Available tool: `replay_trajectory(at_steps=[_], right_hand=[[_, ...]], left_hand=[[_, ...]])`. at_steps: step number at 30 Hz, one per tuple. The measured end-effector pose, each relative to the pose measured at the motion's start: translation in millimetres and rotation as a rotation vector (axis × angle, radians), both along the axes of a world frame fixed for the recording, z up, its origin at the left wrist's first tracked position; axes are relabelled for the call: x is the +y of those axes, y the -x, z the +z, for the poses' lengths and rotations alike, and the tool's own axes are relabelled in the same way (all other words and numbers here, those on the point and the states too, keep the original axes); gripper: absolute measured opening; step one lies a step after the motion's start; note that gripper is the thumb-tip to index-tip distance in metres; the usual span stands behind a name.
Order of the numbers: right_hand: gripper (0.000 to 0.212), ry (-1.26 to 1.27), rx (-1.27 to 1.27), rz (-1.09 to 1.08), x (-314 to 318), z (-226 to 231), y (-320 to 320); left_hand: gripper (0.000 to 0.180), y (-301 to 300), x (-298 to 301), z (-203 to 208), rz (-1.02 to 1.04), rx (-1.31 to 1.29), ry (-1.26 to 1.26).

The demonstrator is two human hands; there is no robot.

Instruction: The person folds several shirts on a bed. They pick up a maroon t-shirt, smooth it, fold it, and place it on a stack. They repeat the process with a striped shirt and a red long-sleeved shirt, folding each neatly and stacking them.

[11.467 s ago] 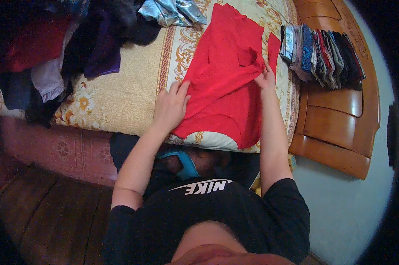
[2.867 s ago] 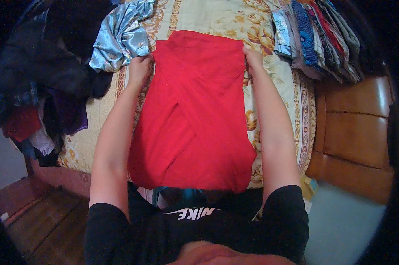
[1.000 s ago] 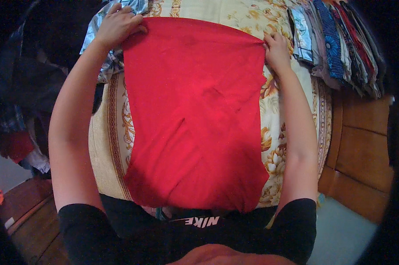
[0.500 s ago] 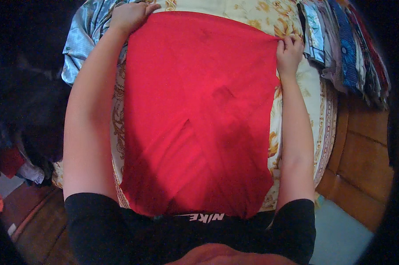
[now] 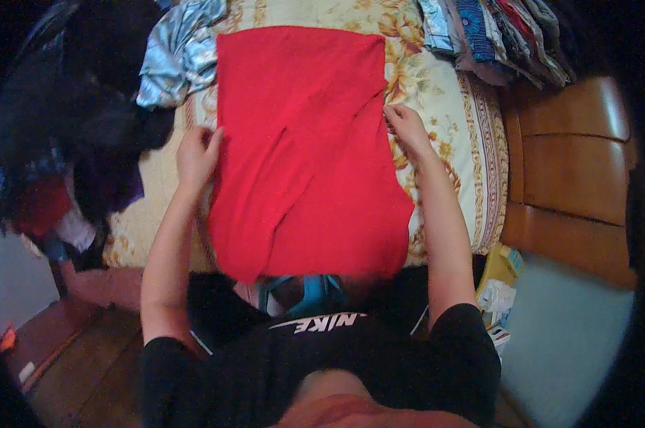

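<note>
A red garment (image 5: 301, 143), creased across its lower half, lies spread flat on the bed; its kind cannot be told. Its near end reaches the bed's front edge, close to my body. My left hand (image 5: 200, 153) is at its left side edge, fingers curled and thumb against the cloth. Opposite and a little farther up, my right hand (image 5: 406, 130) pinches the right side edge between thumb and fingers.
Beneath is a cream floral bedspread (image 5: 443, 107). A shiny light-blue cloth (image 5: 183, 57) lies at far left, a row of folded clothes (image 5: 486, 36) at far right. Dark clothes (image 5: 73, 107) are heaped on the left. A brown wooden panel (image 5: 572, 171) stands right.
Both hands have come down from the garment's far corners to its side edges, nearer my body. The far edge now lies flat on the bed, and the head view has shifted.
</note>
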State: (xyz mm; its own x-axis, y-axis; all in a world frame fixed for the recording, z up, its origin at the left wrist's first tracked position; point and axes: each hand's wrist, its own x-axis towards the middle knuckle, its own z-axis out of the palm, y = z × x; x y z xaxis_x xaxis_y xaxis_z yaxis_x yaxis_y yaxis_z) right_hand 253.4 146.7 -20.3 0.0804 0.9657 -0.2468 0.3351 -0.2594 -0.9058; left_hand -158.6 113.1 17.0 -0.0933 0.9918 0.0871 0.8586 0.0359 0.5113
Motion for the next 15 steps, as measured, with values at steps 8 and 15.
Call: replay_trajectory(at_steps=[8, 15], right_hand=[[0.033, -0.206, -0.470, -0.209, -16, -10, 11], [0.029, -0.327, -0.680, -0.401, -26, -24, 13]], left_hand=[[0.031, 3, 22, -52, 0.056, -0.783, 0.073], [0.035, 0, 20, -44, 0.127, -0.683, 0.073]])
